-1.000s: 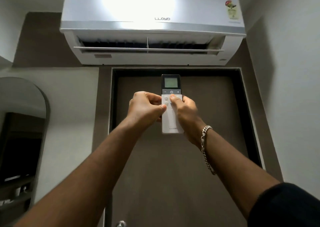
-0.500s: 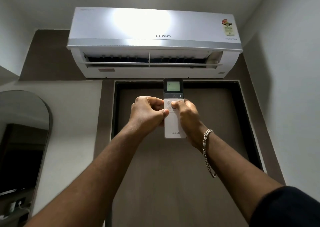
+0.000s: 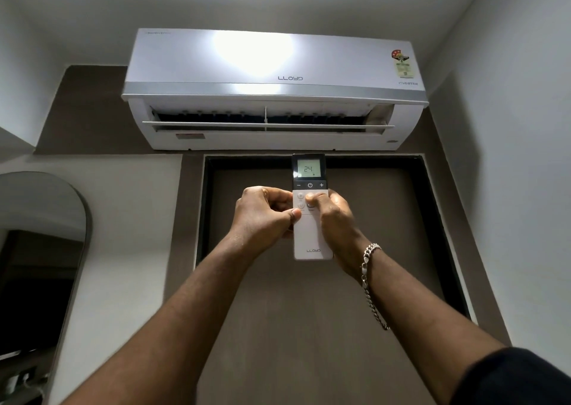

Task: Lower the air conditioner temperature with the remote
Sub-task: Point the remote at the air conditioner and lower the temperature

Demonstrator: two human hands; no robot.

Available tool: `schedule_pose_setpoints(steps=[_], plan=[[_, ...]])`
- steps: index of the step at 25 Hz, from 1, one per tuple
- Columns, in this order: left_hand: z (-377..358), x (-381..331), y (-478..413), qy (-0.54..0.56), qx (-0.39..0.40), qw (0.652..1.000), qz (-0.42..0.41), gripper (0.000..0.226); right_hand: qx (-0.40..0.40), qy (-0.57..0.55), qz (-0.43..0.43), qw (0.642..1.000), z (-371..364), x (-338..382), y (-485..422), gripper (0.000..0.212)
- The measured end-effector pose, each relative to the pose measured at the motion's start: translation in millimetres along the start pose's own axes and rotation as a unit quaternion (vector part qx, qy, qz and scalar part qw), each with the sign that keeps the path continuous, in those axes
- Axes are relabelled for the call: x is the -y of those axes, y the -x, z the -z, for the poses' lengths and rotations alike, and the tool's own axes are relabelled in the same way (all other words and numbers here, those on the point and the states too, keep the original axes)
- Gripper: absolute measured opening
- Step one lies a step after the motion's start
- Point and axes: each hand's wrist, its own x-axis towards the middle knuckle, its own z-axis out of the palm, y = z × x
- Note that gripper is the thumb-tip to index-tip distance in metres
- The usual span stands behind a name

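Note:
A white wall-mounted air conditioner (image 3: 272,89) hangs high on the wall with its louvre open. Below it I hold a slim white remote (image 3: 312,237) upright in both hands, its black top section lit and reading 24. My left hand (image 3: 262,216) grips the remote's left edge, thumb on its face. My right hand (image 3: 333,219) wraps the right edge, with the thumb resting on the round buttons just below the minus, power and plus row. A chain bracelet sits on my right wrist.
A dark brown door (image 3: 309,312) in a black frame stands directly behind the remote. An arched mirror (image 3: 40,250) is on the left wall. A plain grey wall (image 3: 509,188) closes in on the right.
The view has tilted upward, so the air conditioner and remote sit lower in frame. My right thumb has slid slightly down the button area. The grip is unchanged.

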Motion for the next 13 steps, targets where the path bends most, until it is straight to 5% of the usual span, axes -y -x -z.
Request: schedule_pose_setpoints(steps=[13], plan=[[-1.5, 10.4, -6.7, 0.032, -0.009, 0.999, -0.01, 0.021, -0.003, 0.026, 0.011, 1.0, -1.0, -0.8, -8.5, 0.014]])
